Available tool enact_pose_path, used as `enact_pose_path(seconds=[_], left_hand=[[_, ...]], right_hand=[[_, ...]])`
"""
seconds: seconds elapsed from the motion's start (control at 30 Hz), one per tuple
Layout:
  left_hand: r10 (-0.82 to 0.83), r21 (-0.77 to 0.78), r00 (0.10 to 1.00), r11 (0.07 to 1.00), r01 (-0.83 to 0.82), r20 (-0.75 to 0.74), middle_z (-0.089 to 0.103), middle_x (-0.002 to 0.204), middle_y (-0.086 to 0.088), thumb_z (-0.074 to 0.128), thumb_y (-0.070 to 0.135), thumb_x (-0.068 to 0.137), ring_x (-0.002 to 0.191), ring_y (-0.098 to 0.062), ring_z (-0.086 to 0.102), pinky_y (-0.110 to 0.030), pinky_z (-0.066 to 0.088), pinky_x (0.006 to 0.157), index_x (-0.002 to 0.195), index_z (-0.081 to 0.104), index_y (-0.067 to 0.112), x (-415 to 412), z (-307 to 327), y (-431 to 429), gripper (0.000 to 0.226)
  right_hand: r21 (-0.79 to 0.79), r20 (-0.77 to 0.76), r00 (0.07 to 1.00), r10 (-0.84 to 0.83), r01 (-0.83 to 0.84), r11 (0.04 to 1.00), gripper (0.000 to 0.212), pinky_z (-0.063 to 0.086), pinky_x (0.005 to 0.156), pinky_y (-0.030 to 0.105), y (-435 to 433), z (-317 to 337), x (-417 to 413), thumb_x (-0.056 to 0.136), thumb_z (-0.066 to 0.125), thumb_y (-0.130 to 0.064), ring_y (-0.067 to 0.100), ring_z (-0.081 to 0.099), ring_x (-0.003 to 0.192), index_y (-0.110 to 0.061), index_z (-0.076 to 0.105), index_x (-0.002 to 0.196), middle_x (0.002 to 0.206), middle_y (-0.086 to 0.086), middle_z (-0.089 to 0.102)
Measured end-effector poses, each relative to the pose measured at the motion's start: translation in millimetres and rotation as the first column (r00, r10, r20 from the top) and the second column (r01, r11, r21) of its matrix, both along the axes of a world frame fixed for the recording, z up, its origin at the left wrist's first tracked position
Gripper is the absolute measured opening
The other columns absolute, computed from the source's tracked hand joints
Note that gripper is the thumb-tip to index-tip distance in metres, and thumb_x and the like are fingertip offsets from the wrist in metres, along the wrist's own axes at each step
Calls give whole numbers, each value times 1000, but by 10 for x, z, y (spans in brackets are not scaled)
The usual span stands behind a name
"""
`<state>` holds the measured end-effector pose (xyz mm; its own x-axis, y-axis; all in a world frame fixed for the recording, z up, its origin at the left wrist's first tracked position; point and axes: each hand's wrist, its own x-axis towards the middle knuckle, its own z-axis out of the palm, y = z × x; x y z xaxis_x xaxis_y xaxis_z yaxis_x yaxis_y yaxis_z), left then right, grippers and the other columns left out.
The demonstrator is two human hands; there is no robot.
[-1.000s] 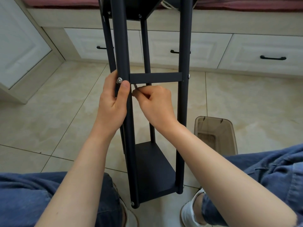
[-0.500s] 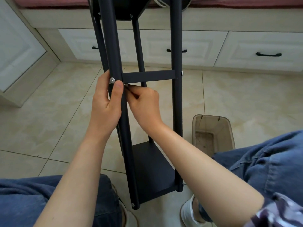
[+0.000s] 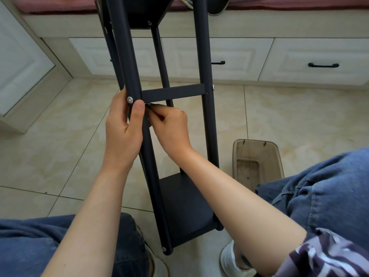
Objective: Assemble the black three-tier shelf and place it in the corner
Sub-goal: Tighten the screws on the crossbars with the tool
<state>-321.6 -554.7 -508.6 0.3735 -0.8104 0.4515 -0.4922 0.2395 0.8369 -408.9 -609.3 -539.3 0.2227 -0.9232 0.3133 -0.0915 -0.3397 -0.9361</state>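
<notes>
Beige floor (image 3: 60,140) tiles run out ahead of me to a white cabinet door (image 3: 18,62) on the left. Further right is a row of white drawers (image 3: 239,56) with black handles (image 3: 323,65), under a red cushion (image 3: 60,5).

My left forearm comes up from the lower left. My left hand (image 3: 122,132) is wrapped round the front left post (image 3: 153,176) of the black shelf (image 3: 187,206). The fingers curl behind the post and the thumb lies up its front, its tip just below a silver screw (image 3: 130,99).

Just to the right, my right hand (image 3: 171,128) reaches in between the posts with the wrist bent and the fingers curled in. Thumb and forefinger pinch a thin piece (image 3: 149,105) against the inner side of that post, right under the crossbar (image 3: 173,92). It is too small for me to tell what it is.

The shelf stands on the floor between my knees in blue jeans (image 3: 30,246). Whether it is quite upright I cannot tell. Its lowest tier lies beneath my right forearm, and the underside of another tier shows at the top edge.

Both hands meet at crossbar height, my left thumb tip next to my right fingertips. Right of the right post (image 3: 209,126), a brownish clear plastic bin (image 3: 257,156) sits on the tiles near my right knee. My white shoe (image 3: 227,258) is planted by the shelf's right foot.
</notes>
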Motion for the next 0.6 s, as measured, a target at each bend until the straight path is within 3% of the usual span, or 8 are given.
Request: enact_pose_path(seconds=[0.07,0.17,0.23,0.4,0.6], left_hand=[[1,-4,1000,1000,-1,-6,61,112,3,45,19,108,100,8,60,-9,48,79,133,52,12,10,-12,4,28],[20,11,1000,1000,-20,7,61,105,8,46,24,107,95,3,59,-12,46,82,134,53,11,41,-30,-5,31],[27,22,1000,999,-27,-6,59,101,7,46,26,107,89,1,57,-14,44,80,135,53,13,53,-39,-9,32],[38,24,999,999,-38,2,58,105,1,45,28,106,90,1,54,-13,41,82,136,53,10,41,-40,-12,36],[17,29,1000,999,-17,0,55,92,12,45,27,107,83,3,53,-11,41,78,132,54,14,6,-54,-22,30]], right_hand=[[21,-4,1000,25,-25,999,21,54,69,25,21,14,-34,98,59,-19,11,66,68,-10,77,92,74,-3,73],[18,-45,997,55,-54,998,22,45,63,11,53,21,-107,99,56,-17,4,61,66,-10,74,89,68,-10,65],[48,-95,993,75,-71,996,24,41,61,8,68,10,-166,99,55,-16,0,56,61,-11,72,83,65,-16,60],[148,-128,987,100,-80,986,30,41,56,20,139,9,-274,97,55,-15,6,50,54,-6,69,72,55,-5,56],[142,-144,986,81,-60,988,33,44,61,29,111,144,-299,96,56,-18,17,55,59,-2,69,70,62,10,64]])
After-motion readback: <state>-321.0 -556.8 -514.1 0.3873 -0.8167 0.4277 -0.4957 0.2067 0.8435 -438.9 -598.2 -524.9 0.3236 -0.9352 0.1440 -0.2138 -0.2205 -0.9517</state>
